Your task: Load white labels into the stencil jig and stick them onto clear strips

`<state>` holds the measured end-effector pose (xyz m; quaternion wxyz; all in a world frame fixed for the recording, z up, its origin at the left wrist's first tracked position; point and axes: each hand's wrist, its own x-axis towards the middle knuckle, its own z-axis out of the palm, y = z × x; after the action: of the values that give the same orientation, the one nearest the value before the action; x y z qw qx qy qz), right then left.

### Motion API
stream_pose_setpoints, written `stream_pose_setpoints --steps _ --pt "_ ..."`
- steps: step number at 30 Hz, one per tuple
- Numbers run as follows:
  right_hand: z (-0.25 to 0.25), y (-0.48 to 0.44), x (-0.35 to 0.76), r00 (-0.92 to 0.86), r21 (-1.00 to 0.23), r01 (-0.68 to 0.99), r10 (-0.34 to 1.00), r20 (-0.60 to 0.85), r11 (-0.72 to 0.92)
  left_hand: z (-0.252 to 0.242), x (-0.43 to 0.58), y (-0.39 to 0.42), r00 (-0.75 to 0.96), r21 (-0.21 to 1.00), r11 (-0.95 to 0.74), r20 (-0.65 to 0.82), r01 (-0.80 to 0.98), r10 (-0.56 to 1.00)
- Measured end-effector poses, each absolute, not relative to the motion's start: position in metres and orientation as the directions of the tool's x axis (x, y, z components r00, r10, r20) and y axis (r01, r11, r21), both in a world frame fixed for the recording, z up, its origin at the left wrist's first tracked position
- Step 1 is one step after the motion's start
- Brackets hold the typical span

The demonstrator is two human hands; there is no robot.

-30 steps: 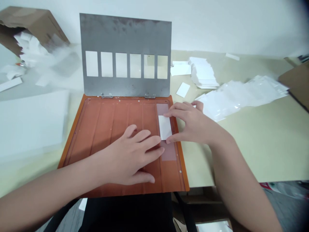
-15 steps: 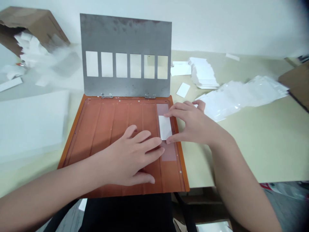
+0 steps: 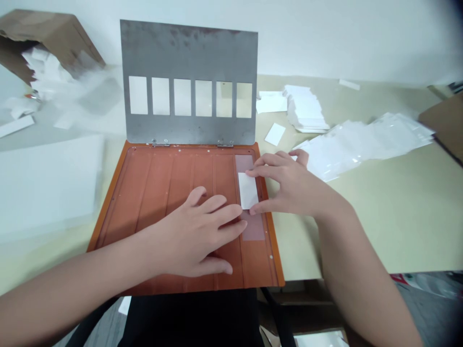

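A white card [image 3: 248, 191] lies on a pale translucent strip [image 3: 253, 227] at the right side of an orange-brown grooved board [image 3: 152, 193]. My right hand [image 3: 285, 180] spans the card, its index fingertip at the upper edge and its thumb at the lower one. My left hand [image 3: 208, 231] is stretched over the board with fingers apart, two fingertips by the card's lower left corner. Hinged to the board's back edge, a grey metal plate [image 3: 188, 53] stands raised, with a row of several rectangular windows.
Right of the board are a loose white card [image 3: 275, 134], a stack of white cards [image 3: 306, 108] and clear plastic sleeves [image 3: 365, 142]. White sheets [image 3: 47, 183] lie left. A cardboard box [image 3: 54, 33] with white scraps stands back left; another box [image 3: 443, 118] sits far right.
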<state>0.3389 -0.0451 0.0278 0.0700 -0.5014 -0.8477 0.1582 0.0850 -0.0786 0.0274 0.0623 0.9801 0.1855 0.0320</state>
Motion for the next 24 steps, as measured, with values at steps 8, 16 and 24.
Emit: stream_pose_setpoints --steps 8,16,24 --pt "0.031 -0.046 0.339 -0.476 -0.318 0.84 0.878 -0.04 0.441 0.024 0.084 -0.078 0.932 0.114 -0.931 0.071 0.347 0.356" --pt "0.029 -0.044 0.339 -0.466 -0.317 0.844 0.884 -0.038 0.432 0.023 0.085 -0.076 0.936 0.086 -0.941 0.11 0.326 0.334" --pt "0.031 -0.044 0.337 -0.45 -0.35 0.844 0.892 -0.049 0.407 0.016 0.084 -0.076 0.928 -0.002 -0.942 0.168 0.337 0.332"
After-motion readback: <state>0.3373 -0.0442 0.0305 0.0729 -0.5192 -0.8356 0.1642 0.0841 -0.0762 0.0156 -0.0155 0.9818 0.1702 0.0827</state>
